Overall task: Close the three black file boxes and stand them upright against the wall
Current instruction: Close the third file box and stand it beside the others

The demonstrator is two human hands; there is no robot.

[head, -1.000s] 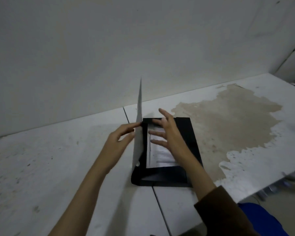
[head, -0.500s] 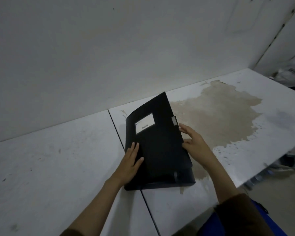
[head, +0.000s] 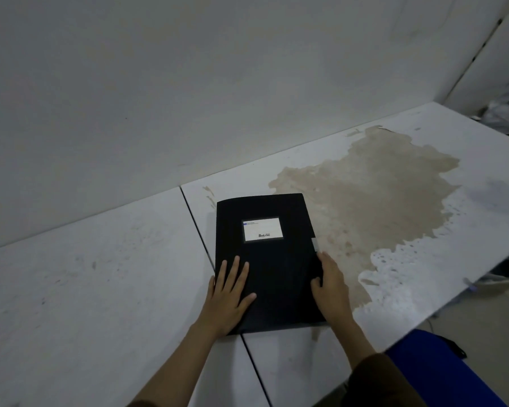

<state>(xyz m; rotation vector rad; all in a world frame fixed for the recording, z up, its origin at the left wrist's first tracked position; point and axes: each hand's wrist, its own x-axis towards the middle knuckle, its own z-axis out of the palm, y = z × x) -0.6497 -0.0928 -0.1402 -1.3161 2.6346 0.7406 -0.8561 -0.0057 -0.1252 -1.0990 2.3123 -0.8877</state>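
Observation:
One black file box (head: pixel 276 265) lies flat on the white table (head: pixel 86 274), lid down, with a white label (head: pixel 262 229) on its cover and a grey clasp tab (head: pixel 315 244) on its right edge. My left hand (head: pixel 228 292) rests palm down on the lid's near left corner, fingers spread. My right hand (head: pixel 331 286) sits against the box's right edge just below the clasp, thumb on the lid. Only this one file box is in view.
A bare white wall (head: pixel 188 98) rises behind the table. A large brown stain (head: pixel 379 195) spreads across the tabletop right of the box. A seam (head: pixel 197 227) runs between two table panels under the box. Something blue (head: pixel 441 371) sits at the near right.
The lid stood upright a second ago with papers showing inside; it has swung down and now lies flat. My left hand moved onto the cover, my right hand to the right edge.

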